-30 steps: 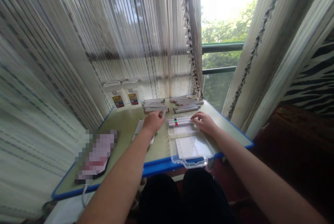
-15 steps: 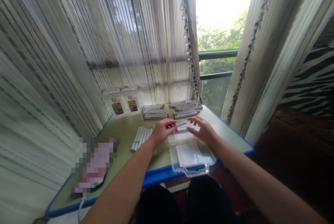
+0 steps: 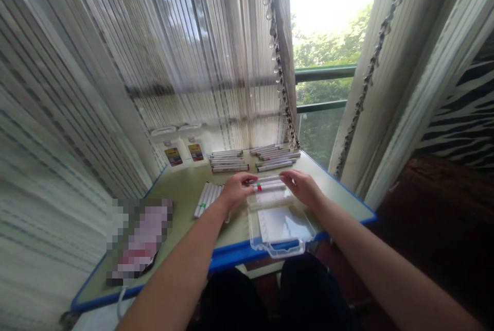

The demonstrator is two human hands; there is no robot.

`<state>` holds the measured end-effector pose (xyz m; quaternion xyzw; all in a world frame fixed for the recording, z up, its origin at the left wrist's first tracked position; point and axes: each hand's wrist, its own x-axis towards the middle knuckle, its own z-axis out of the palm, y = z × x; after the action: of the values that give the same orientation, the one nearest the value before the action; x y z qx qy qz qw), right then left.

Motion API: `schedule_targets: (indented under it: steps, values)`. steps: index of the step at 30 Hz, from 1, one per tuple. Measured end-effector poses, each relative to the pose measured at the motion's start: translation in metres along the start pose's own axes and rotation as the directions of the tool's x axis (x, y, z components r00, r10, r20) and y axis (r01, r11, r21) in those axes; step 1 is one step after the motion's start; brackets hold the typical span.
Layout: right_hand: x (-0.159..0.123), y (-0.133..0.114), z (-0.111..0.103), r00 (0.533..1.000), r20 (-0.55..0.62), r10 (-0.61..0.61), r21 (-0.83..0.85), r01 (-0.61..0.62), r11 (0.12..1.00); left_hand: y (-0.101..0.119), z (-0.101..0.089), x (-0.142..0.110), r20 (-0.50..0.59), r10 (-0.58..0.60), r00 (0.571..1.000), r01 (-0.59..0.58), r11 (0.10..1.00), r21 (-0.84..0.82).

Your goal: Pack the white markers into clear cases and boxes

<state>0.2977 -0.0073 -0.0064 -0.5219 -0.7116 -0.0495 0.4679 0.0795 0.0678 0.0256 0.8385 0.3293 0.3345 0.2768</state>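
A clear plastic case point(image 3: 283, 228) lies open on the green table point(image 3: 181, 194), its lid hanging over the blue front edge. A few white markers point(image 3: 270, 185) lie side by side in the case's far half. My left hand point(image 3: 236, 189) is curled at their left ends, fingertips pinching them. My right hand point(image 3: 301, 187) rests at their right ends with fingers bent over them. Just left of my left hand a row of white markers point(image 3: 208, 199) lies on the table.
Two more groups of markers point(image 3: 228, 160) point(image 3: 275, 156) lie near the table's far edge. Two small carded packs point(image 3: 180, 154) lean on the striped curtain at the back left. A blurred pink and dark object point(image 3: 139, 241) sits at the front left.
My left hand came back from the far marker group to the case. Both hands now hold the ends of the markers in the case. More markers lie in the row at the left.
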Motion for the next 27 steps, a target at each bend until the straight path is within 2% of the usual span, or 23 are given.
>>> schedule_targets:
  steps: [3, 10, 13, 16, 19, 21, 24, 27]
  values:
    - [0.000, 0.001, -0.002, 1.000, 0.000, 0.022, -0.025, -0.022, 0.999, -0.003, -0.001, 0.000, -0.020, -0.007, 1.000, 0.009, 0.998, 0.064]
    - [-0.002, 0.002, -0.003, 0.996, 0.073, 0.048, -0.075, -0.043, 0.996, -0.002, 0.000, -0.002, -0.016, -0.036, 0.999, 0.037, 0.995, 0.091]
    - [-0.002, 0.002, -0.002, 0.997, 0.066, 0.043, -0.052, -0.040, 0.998, 0.000, 0.000, -0.003, 0.007, -0.034, 0.999, 0.034, 0.996, 0.082]
    - [-0.002, -0.003, -0.004, 1.000, 0.005, -0.001, -0.024, 0.001, 1.000, 0.004, 0.001, -0.004, 0.039, 0.034, 0.999, -0.038, 0.996, 0.084]
    - [-0.002, -0.012, -0.008, 0.993, -0.027, -0.115, -0.030, 0.114, 0.993, 0.009, 0.001, -0.005, 0.096, 0.144, 0.985, -0.156, 0.979, 0.133]
    - [-0.002, -0.015, -0.010, 0.987, -0.040, -0.158, -0.041, 0.156, 0.987, 0.010, 0.001, -0.006, 0.108, 0.171, 0.979, -0.186, 0.970, 0.155]
    - [-0.002, -0.014, -0.012, 0.989, -0.114, -0.099, -0.063, 0.092, 0.994, 0.005, 0.002, -0.005, 0.032, 0.088, 0.996, -0.091, 0.988, 0.127]
    - [-0.002, -0.010, -0.013, 0.985, -0.168, -0.044, -0.050, 0.036, 0.998, -0.003, 0.004, -0.001, -0.048, -0.034, 0.998, 0.030, 0.995, -0.090]
